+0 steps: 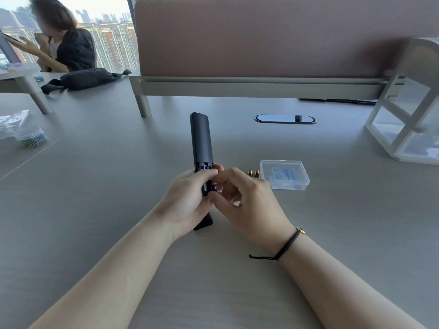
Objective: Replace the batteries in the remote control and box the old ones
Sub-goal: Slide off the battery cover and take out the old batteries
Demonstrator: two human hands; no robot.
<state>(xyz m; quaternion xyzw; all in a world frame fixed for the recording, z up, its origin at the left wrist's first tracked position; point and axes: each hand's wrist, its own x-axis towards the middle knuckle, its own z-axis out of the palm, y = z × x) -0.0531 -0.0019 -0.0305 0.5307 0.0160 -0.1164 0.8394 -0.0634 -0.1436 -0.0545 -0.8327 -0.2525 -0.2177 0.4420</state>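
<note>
The left hand (187, 198) grips the remote control (201, 148) upright over the tabletop (95, 186); right hand (247, 203) fingers (215, 197) pinch a half-hidden blue battery (213, 187). Gold batteries (253, 173), partly hidden, touch the clear box (285, 174) at right.

Matt black plastic on the remote (200, 138); glossy blue wrap on the batteries (212, 186) inside; shiny gold metal on two spare batteries (253, 173); clear smooth plastic box (285, 174) (paper label within); matt, faintly grained grey table (118, 210); braided black cord bracelet (286, 245)
</note>
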